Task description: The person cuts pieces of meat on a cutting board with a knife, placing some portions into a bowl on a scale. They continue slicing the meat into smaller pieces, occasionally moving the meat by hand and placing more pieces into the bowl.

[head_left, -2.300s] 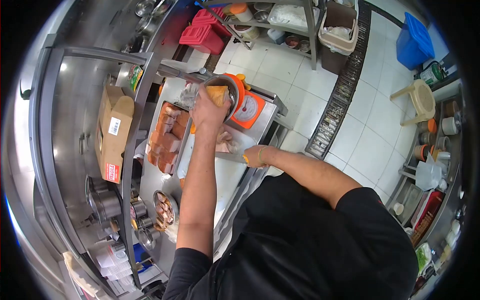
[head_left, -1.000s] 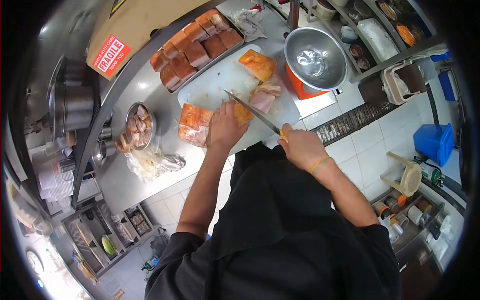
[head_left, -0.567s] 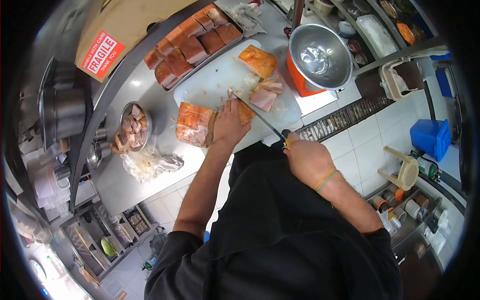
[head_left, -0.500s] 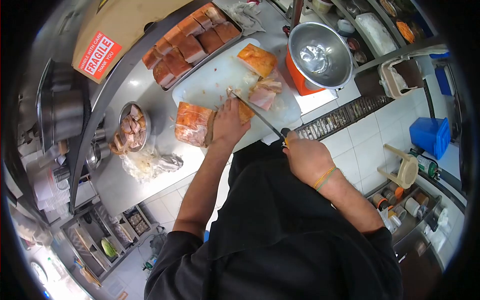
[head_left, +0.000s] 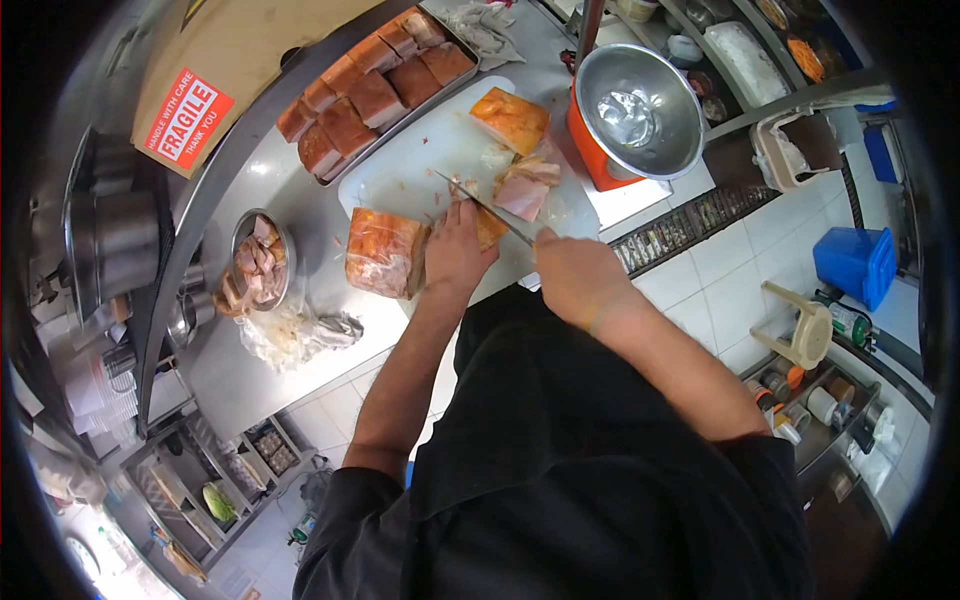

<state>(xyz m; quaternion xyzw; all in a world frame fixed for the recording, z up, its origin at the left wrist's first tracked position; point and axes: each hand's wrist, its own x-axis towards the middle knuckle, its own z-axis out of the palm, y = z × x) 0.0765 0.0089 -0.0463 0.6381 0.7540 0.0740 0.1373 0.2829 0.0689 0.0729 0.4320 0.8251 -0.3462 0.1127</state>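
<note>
Head view: left hand (head_left: 457, 255) lies flat w/ fingers curled down onto a meat piece (head_left: 487, 226), pinning it to the white cutting board (head_left: 410, 170) on the worktop (head_left: 250, 370). Right hand (head_left: 578, 280) is fisted tight round the handle of a knife (head_left: 483, 209); blade slants across that piece, tip toward board centre. Meat: orange-glazed rind, pale pink cut face. On board: 1 big slab (head_left: 383, 252) left of the hand, 1 block (head_left: 511, 119) at far edge, small cut bits (head_left: 524, 189) between. 1 tray (head_left: 462, 75) of approx 8 browned blocks behind. 1 steel bowl (head_left: 627, 95) on orange scale.
</note>
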